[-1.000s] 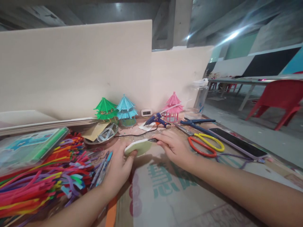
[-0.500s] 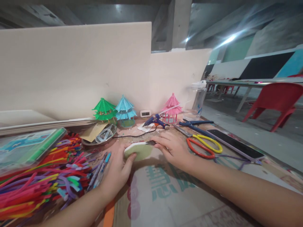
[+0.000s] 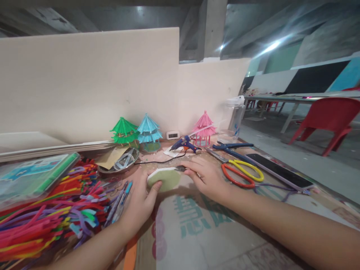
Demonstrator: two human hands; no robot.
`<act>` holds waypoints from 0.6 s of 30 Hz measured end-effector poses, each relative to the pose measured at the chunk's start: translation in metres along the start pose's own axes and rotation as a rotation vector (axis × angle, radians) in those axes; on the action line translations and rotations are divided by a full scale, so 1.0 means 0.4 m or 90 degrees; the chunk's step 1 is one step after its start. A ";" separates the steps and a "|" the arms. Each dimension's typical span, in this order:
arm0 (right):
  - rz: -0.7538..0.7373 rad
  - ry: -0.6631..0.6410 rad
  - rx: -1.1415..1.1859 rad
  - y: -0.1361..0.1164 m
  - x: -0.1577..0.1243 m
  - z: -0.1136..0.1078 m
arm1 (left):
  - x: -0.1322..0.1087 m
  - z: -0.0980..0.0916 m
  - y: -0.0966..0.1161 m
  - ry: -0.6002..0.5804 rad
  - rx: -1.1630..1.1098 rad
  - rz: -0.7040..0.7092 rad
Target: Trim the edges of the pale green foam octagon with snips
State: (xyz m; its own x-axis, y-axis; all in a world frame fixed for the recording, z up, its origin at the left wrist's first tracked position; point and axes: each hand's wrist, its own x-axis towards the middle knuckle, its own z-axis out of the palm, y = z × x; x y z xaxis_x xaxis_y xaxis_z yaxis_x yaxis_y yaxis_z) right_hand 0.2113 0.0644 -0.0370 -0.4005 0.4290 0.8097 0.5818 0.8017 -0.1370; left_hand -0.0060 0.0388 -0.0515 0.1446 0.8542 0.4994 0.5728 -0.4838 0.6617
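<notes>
My left hand grips a pale green disc with a white edge, thumb on its face and fingers behind. It is tilted so the green face points towards me. Between the thumb and fingers of my right hand is a small dark pointed tool. Its tip meets the disc's upper right edge; its exact kind is unclear, since the fingers cover most of it. Under both hands lies a whitish printed sheet.
Pipe cleaners and pens lie left. Behind stand green, blue and pink little pavilions, with a glue gun. Scissors, pliers, a phone and a bottle are right.
The dark tool has tilted slightly and shifted a little right along the disc's edge. Both hands otherwise keep nearly the same place.
</notes>
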 end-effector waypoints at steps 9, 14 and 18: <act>0.007 -0.021 0.019 -0.011 -0.008 0.006 | -0.002 0.002 0.001 -0.004 0.007 -0.004; -0.020 -0.049 0.003 -0.024 -0.008 0.000 | -0.006 0.002 0.002 -0.012 0.025 -0.010; -0.026 -0.054 -0.006 -0.026 -0.007 -0.003 | -0.008 0.001 0.009 -0.019 0.027 -0.004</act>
State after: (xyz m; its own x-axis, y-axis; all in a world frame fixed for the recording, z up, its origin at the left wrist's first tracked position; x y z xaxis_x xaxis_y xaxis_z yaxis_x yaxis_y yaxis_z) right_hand 0.2071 0.0545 -0.0371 -0.4824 0.4296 0.7634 0.5700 0.8157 -0.0989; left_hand -0.0043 0.0344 -0.0509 0.1649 0.8631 0.4774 0.6070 -0.4703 0.6406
